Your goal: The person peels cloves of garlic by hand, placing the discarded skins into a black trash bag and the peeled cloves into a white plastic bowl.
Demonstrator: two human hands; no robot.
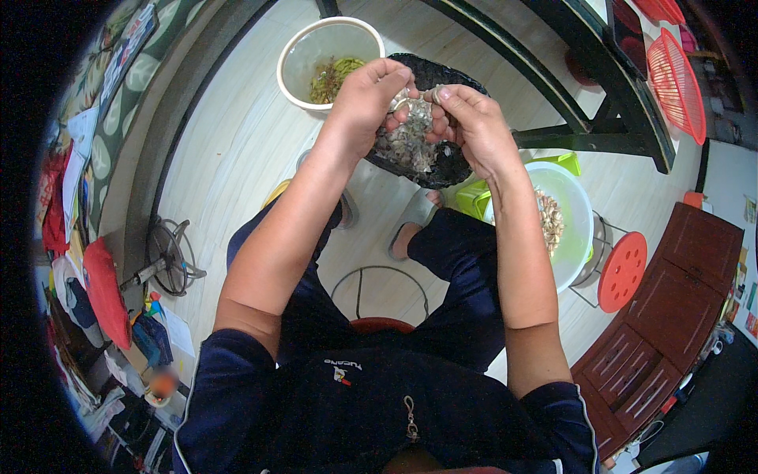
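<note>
My left hand (pixel 373 89) pinches a pale, papery piece (pixel 399 98), apparently garlic. A small whitish clove (pixel 437 95) sits between the thumb and index finger of my right hand (pixel 477 121). The hands are close together above a black plastic-lined container (pixel 438 68). Beneath my fingers, a heap of whitish-grey papery skins (pixel 408 145) lies in it; my hands cover part of the heap. To the right, partly behind my right forearm, a pale basin (pixel 574 237) holds many beige cloves (pixel 551 219).
A cream-rimmed bin (pixel 284 65) with green plant scraps (pixel 331 77) stands beyond my left forearm. A dark table frame (pixel 568 142) is at upper right, with a red plastic basket (pixel 675 86). A red-topped stool (pixel 622 272) stands near the basin. Green plastic (pixel 474 198) shows beneath it.
</note>
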